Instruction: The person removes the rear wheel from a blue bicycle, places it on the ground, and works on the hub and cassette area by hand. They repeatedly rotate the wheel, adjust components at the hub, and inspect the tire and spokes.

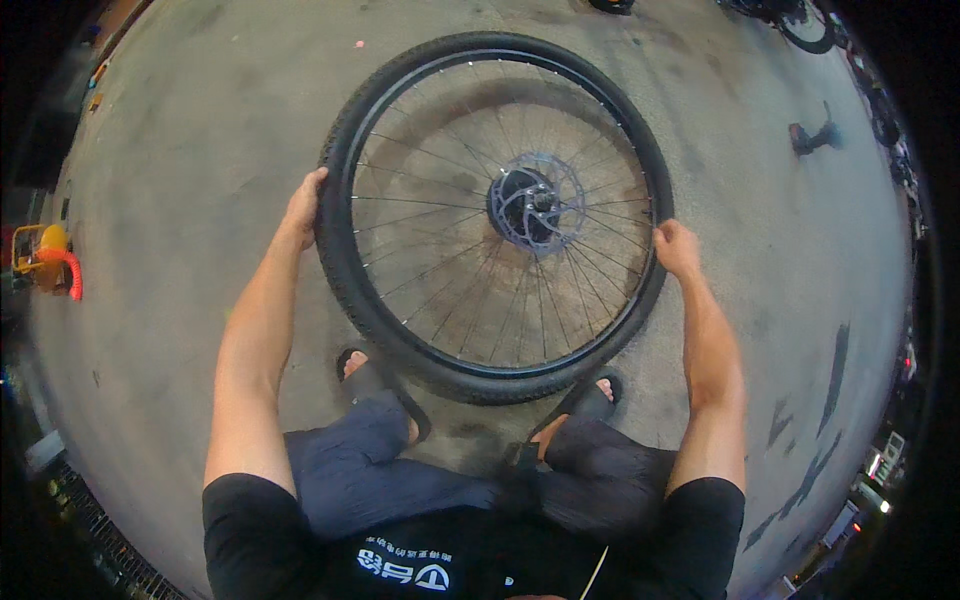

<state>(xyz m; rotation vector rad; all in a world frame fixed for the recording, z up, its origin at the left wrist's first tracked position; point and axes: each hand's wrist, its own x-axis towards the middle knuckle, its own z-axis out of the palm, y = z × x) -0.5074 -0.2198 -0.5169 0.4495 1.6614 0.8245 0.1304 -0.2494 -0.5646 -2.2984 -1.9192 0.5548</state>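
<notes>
A bicycle wheel [340,230] with a black tyre, thin spokes and a dark hub [512,208] is held between my two hands, tilted above the floor in front of my feet. A silvery brake disc [570,190] sits on the hub's upper side. My left hand [305,208] presses against the outer left side of the tyre, its fingers partly hidden behind it. On the opposite side my right hand [678,248] is closed around the tyre and rim, with its fingertips at the inner edge.
The grey concrete floor [200,180] spreads around me. An orange and yellow object [52,255] stands at the far left. Part of another wheel [808,30] shows at the upper right, near a dark object [815,138] on the floor. My sandalled feet are close below the tyre.
</notes>
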